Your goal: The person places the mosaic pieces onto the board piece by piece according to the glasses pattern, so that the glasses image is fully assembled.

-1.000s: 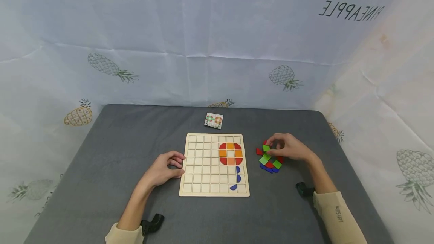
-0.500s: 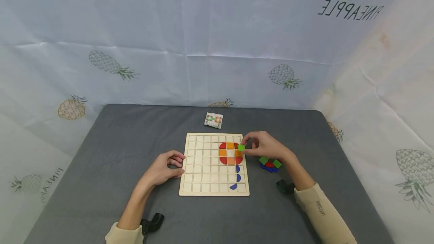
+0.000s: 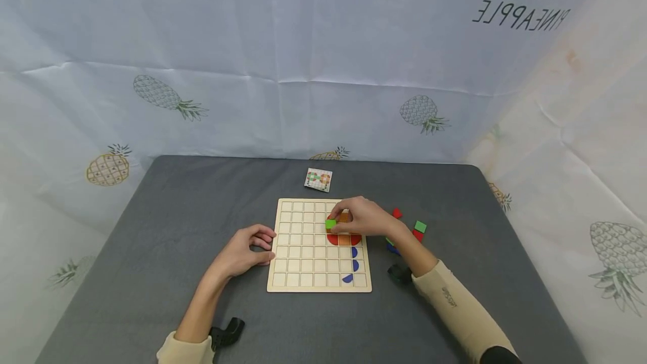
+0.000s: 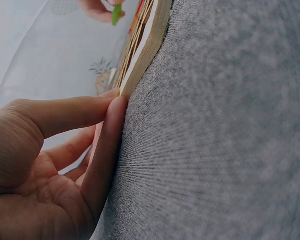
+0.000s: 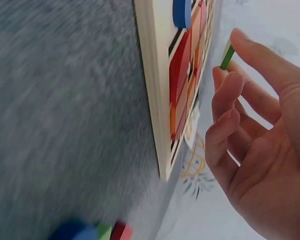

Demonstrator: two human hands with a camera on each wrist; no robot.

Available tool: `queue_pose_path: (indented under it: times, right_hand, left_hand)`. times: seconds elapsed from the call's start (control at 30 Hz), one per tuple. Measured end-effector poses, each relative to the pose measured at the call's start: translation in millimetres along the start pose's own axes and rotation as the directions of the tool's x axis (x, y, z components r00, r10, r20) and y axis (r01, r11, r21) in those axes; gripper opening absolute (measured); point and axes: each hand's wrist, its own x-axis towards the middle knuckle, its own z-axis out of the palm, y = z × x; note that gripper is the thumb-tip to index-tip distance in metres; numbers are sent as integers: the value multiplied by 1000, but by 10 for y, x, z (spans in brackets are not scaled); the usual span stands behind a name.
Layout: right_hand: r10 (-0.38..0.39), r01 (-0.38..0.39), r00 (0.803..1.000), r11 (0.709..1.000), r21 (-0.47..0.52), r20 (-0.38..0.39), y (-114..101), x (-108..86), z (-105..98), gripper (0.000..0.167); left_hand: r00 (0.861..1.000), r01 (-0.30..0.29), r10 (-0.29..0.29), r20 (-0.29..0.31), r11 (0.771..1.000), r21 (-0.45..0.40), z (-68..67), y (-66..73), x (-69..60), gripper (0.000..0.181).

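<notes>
Right hand pinches green tile between thumb and fingertip, held over right half of wooden board. Left hand at board's left edge, thumb set apart from fingers, tips touching rim.

Judged partway: red and orange pieces laid far right, some hidden behind hand; three blue half-discs nearer. Left columns bare. Loose pieces remain right of board, some behind forearm. Printed card lies beyond board, detail too small.
</notes>
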Motion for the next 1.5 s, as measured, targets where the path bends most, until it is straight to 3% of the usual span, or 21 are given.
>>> queue_pose_path:
  times: [0.33,0.7,1.1,1.5]
  right_hand:
    - [-17,21,999,989,-146,29,-126,220,95,26]
    - [5,-3,1000,975,-222,11,-222,255,163,27]
    - [22,-24,1000,991,-134,-16,-171,159,109,29]
    - [89,-90,994,996,-4,-59,94,-215,-179,28]
  left_hand:
    - [1000,6,-6,1,1000,-2,-14,20,6,45]
    - [1000,12,-12,-1,1000,11,-22,30,18,45]
    - [1000,20,-20,-7,1000,20,-36,53,20,45]
    - [1000,12,-12,-12,1000,20,-2,30,-9,44]
